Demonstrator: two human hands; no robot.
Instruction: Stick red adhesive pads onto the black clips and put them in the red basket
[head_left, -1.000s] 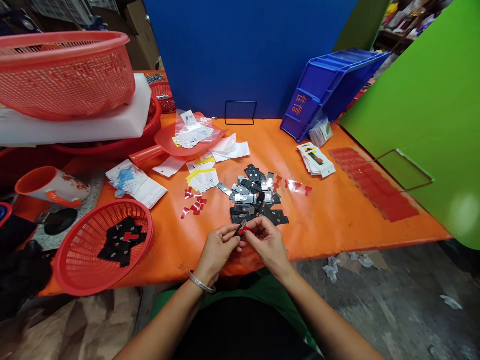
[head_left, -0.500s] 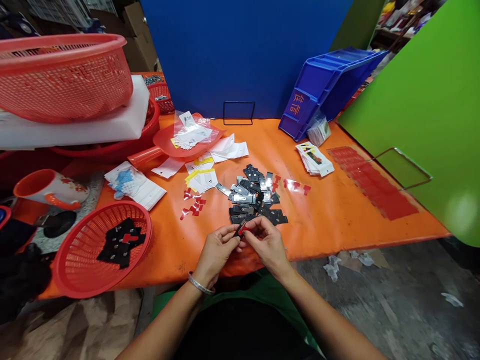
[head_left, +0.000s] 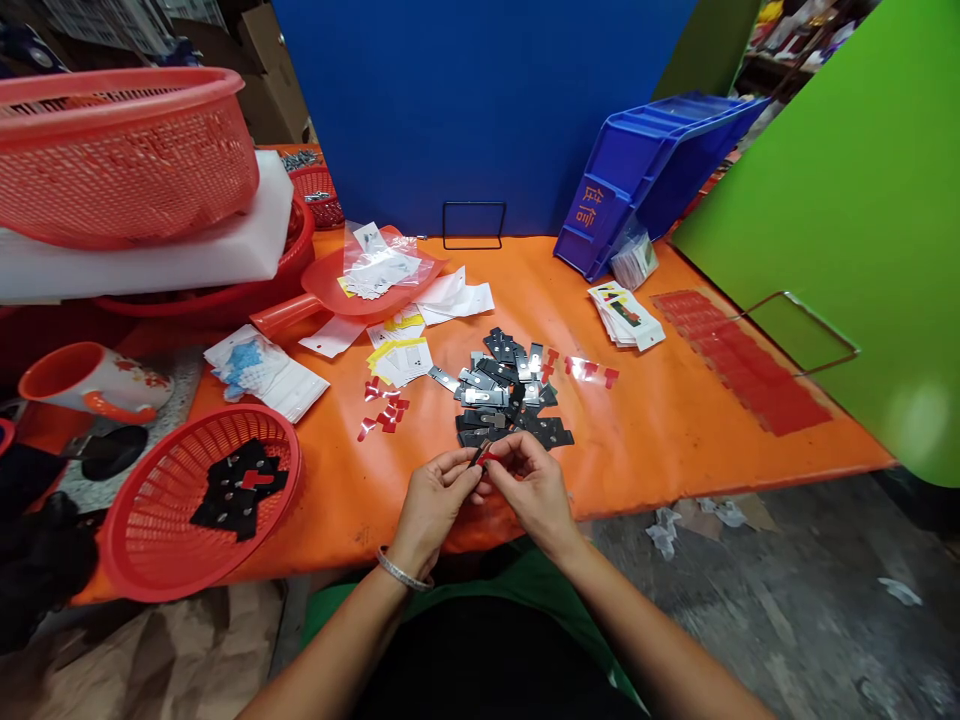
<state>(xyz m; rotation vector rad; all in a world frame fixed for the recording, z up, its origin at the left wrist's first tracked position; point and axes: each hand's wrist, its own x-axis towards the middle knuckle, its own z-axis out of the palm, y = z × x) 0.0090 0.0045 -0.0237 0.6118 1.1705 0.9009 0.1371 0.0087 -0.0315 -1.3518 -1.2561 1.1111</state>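
Note:
Close to the table's front edge my two hands meet over one small part. Between the thumb and fingers of my left hand (head_left: 436, 498) is a narrow black strip (head_left: 478, 455). My right hand (head_left: 538, 490) pinches a small red piece (head_left: 486, 457) against that strip; its exact shape is partly covered by fingers. Just beyond my fingertips lies a heap of black and silver metal clips (head_left: 499, 380). Loose red T-shaped pieces (head_left: 391, 411) lie left of the heap, and a clear sheet with more red pieces (head_left: 591, 371) lies to its right.
A red basket (head_left: 127, 545) at the left holds black clips and one red piece. Behind it are a mug (head_left: 90, 385), packets of white cards (head_left: 281, 378) and a red scoop (head_left: 311, 285). A blue bin (head_left: 637, 165) leans at the back right, near printed cards (head_left: 630, 318).
The black strip has turned slightly between my fingers, showing more edge-on. Both hands stay nearly in place, and the whole view has shifted a little.

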